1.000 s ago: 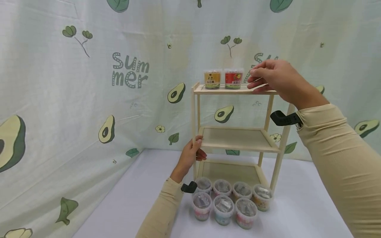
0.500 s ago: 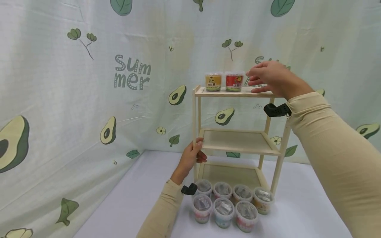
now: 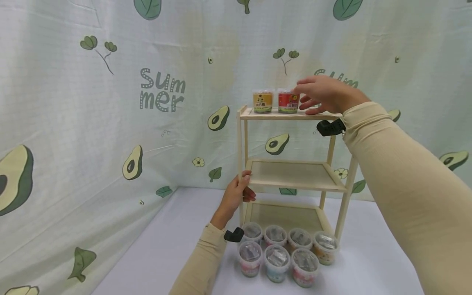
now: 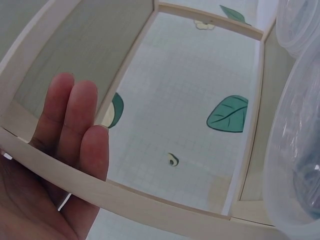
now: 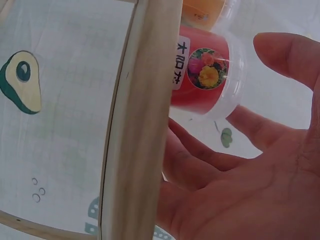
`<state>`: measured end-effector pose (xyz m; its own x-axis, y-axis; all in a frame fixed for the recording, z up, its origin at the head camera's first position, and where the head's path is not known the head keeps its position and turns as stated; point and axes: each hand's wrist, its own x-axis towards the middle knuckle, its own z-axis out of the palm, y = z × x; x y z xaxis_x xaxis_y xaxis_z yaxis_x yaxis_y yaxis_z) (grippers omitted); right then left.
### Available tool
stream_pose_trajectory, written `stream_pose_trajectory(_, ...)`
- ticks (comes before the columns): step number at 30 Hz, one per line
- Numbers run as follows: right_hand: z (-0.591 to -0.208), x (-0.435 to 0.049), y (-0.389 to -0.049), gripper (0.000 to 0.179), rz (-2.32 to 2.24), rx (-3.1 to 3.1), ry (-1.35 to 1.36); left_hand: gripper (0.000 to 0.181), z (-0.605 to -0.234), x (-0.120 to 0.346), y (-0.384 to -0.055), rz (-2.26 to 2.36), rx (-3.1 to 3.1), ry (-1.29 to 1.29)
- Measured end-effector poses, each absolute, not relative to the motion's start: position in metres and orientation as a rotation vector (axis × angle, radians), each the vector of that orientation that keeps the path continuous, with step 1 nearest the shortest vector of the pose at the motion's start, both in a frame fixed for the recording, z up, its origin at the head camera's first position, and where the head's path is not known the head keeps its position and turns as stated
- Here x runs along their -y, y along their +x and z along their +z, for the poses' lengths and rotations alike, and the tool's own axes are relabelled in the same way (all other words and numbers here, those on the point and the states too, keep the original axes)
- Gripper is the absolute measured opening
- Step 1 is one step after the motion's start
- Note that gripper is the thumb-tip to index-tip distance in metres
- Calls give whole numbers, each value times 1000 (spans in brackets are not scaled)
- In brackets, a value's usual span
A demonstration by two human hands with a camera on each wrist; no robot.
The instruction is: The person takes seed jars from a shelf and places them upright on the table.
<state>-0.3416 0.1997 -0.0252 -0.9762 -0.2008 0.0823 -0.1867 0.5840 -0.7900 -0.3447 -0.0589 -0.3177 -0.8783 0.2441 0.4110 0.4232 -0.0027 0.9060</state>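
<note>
A three-tier wooden shelf (image 3: 295,186) stands on the white table. My left hand (image 3: 233,197) grips its left front post near the middle tier; in the left wrist view the fingers (image 4: 80,107) curl round the pale wood. On the top tier sit a yellow-labelled cup (image 3: 263,102) and, to its right, a red-labelled cup (image 3: 287,101) with flowers pictured on it. At the red cup's right side is my right hand (image 3: 324,95), fingers spread. The right wrist view has the thumb (image 5: 287,55) off the clear lid and a fingertip at the lid's rim; contact is uncertain.
Several clear-lidded cups (image 3: 277,257) stand in two rows before the shelf's bottom tier, close to my left wrist. A fabric backdrop (image 3: 206,82) with avocado prints hangs behind and at the left. The table (image 3: 155,254) spreads out on both sides.
My right hand has moved left along the top tier, up to the red cup. The left hand keeps its hold on the post, and the cups have stayed in place.
</note>
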Motion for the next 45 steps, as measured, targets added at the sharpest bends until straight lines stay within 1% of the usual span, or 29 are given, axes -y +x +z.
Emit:
stream_pose_trajectory(3, -24, -198, -342, 76, -1333, -2788, -339, 48, -322, 59, -353, -2015, 2127, -722)
stream_pose_trajectory(8, -23, -197, -343, 69, -1284, -2815, -329, 48, -337, 58, -374, -2029, 2119, -709)
stream_pose_trajectory(14, -25, -198, -344, 66, -1297, -2839, -312, 51, -343, 57, -377, -2021, 2108, -692)
stream_pose_trajectory(19, -25, -200, -344, 62, -1384, -2845, -307, 53, -340, 57, -376, -2007, 2087, -708)
stream_pose_trajectory(21, -24, -200, -344, 56, -1412, -2854, -304, 54, -339, 57, -377, -2003, 2081, -712)
stream_pose_trajectory(25, -23, -200, -343, 38, -1457, -2875, -293, 54, -338, 57, -377, -2004, 2070, -715)
stream_pose_trajectory(27, -23, -200, -343, 33, -1467, -2887, -286, 54, -337, 57, -377, -2003, 2068, -713)
stream_pose_trajectory(30, -24, -199, -341, 37, -1459, -2899, -278, 54, -337, 57, -377, -2005, 2068, -710)
stream_pose_trajectory(35, -31, -200, -339, 52, -1459, -2924, -289, 55, -341, 58, -376, -2007, 2072, -704)
stream_pose_trajectory(39, -39, -204, -339, 59, -1483, -2927, -335, 54, -345, 58, -375, -2018, 2086, -697)
stream_pose_trajectory(42, -42, -207, -340, 58, -1528, -2935, -371, 54, -346, 58, -375, -2023, 2085, -691)
stream_pose_trajectory(45, -42, -210, -339, 47, -1629, -2929, -402, 54, -344, 56, -375, -2016, 2066, -699)
